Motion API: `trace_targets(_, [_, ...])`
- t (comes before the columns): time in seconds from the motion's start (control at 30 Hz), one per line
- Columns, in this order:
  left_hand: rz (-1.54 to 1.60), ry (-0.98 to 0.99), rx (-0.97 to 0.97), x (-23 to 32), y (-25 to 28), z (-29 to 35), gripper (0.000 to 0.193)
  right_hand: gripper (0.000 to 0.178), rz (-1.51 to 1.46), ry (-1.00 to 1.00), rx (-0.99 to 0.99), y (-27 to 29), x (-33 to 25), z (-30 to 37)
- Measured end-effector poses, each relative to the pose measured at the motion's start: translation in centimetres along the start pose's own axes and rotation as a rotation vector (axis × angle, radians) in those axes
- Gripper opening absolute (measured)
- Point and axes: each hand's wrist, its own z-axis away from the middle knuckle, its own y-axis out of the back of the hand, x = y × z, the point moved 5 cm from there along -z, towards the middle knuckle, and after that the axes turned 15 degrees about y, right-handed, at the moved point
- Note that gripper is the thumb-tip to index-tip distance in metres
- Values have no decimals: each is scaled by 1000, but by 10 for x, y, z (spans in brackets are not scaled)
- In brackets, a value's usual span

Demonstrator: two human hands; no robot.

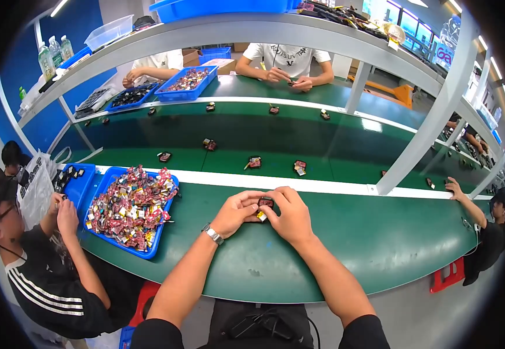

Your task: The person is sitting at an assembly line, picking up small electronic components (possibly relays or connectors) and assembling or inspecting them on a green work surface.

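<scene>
The green worktop (252, 262) spreads beneath and around both hands. Well to the left of the left hand, a blue tray (149, 253) holds a heap of small parts (127, 209) in red, white and yellow. The left hand (238, 213) and right hand (290, 215) are partly closed, thumbs and fingers pinching a small dark case (266, 202) between them. The case sits at their fingertips, touching both, with a yellow piece (262, 216) just below it, between the thumbs.
</scene>
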Motion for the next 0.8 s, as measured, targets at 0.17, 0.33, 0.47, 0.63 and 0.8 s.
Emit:
trace_targets(0.17, [36,2,-48,2,-6,1,34,24,43,96,-10,-5,4,2])
trace_targets(0.33, [14,-11,39,2,-2,1,32,20,178,215,10,-4,-5,1])
trace_targets(0.47, [52,-26,47,0,-2,1,30,17,199,253,17,-4,-8,0])
trace_targets(0.63, [13,-4,55,2,-5,3,30,17,54,131,-8,-8,0,-2])
trace_targets(0.8, [-7,-8,24,1,-5,0,30,18,15,140,-84,-7,6,-3])
